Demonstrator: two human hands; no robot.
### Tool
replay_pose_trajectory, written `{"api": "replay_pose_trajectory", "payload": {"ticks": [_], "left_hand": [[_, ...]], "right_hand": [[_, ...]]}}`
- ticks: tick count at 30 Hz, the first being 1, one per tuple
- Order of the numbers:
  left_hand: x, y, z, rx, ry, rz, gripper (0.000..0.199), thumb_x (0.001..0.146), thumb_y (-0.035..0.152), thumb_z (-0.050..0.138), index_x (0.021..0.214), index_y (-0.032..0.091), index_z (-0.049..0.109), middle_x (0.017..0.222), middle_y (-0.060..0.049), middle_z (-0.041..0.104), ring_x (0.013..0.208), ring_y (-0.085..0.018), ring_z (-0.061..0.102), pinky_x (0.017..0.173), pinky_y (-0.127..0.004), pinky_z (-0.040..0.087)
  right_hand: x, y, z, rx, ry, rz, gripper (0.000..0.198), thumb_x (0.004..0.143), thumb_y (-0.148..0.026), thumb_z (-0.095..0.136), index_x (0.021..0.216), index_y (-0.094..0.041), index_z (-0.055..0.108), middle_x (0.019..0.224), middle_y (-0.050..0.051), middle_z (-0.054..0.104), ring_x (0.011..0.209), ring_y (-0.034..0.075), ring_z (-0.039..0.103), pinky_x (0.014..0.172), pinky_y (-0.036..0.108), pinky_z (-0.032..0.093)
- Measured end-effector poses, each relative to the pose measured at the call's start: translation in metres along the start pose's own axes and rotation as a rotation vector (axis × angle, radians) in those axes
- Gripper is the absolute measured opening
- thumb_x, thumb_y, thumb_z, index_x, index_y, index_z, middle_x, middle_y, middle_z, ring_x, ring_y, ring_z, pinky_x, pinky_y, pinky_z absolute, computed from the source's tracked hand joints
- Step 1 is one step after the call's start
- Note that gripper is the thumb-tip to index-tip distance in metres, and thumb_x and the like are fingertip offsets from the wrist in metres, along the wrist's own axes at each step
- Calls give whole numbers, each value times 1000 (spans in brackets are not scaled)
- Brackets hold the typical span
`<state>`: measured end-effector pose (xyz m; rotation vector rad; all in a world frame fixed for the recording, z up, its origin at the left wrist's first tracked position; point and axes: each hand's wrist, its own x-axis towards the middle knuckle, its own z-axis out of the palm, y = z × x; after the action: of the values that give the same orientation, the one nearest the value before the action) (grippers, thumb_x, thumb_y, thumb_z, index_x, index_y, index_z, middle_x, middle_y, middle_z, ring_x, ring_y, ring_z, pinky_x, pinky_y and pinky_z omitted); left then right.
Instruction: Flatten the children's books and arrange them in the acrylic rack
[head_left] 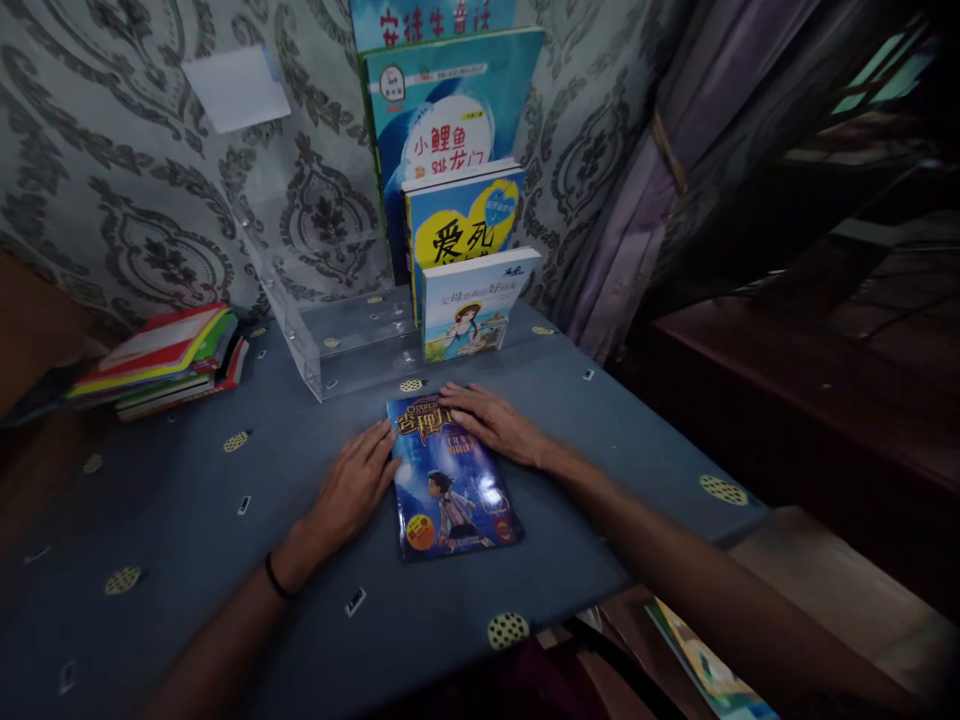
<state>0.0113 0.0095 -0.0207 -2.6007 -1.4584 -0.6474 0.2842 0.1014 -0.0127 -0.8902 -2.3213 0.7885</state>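
A blue paperback book [450, 490] with a cartoon boy on its cover lies flat on the blue-grey tablecloth [300, 640]. My left hand [356, 480] rests at its left edge, fingers stretched out and touching the cover's side. Across the upper right corner of the same book lies my right hand [491, 425], its fingers flat on the cover. Behind the book, a clear acrylic rack [307, 350] holds upright books at its right end. A white book [472, 310] with a drawn girl stands in front, then a yellow and blue book [461, 225] and a teal picture book [457, 100].
At the left is a pile of colourful books [169, 360]. A white card [238, 88] is near the patterned wall, by the rack's upper left. A tied purple curtain [637, 220] hangs at the right. More books [709, 665] show below the table's front edge.
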Motion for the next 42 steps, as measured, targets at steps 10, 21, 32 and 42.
{"api": "replay_pose_trajectory", "payload": {"ticks": [10, 21, 32, 42], "left_hand": [[34, 4, 3, -45, -86, 117, 42, 106, 40, 40, 138, 18, 55, 144, -14, 61, 138, -26, 54, 116, -50, 44], [97, 30, 29, -99, -261, 234, 52, 105, 45, 40, 146, 14, 50, 153, -15, 50, 145, -24, 44, 123, -47, 32], [84, 44, 18, -145, -316, 323, 44, 106, 38, 39, 145, 20, 52, 154, -10, 51, 148, -23, 41, 122, -52, 31], [66, 66, 1, -193, -396, 348, 44, 106, 46, 39, 141, 26, 56, 155, -6, 50, 150, -25, 37, 122, -55, 29]], "right_hand": [[7, 16, -12, 630, 158, 189, 62, 89, -72, 56, 123, -23, 72, 127, 9, 73, 127, 28, 62, 117, 52, 38], [8, 19, -12, 805, 156, 176, 64, 88, -72, 58, 124, -21, 70, 130, 11, 71, 128, 27, 61, 119, 52, 37], [8, 23, -9, 752, 167, 148, 60, 92, -67, 55, 123, -17, 70, 129, 13, 71, 127, 26, 62, 117, 50, 39], [8, 21, -9, 551, 158, 123, 65, 91, -74, 50, 119, -19, 73, 130, 11, 71, 124, 27, 62, 114, 49, 41]]}}
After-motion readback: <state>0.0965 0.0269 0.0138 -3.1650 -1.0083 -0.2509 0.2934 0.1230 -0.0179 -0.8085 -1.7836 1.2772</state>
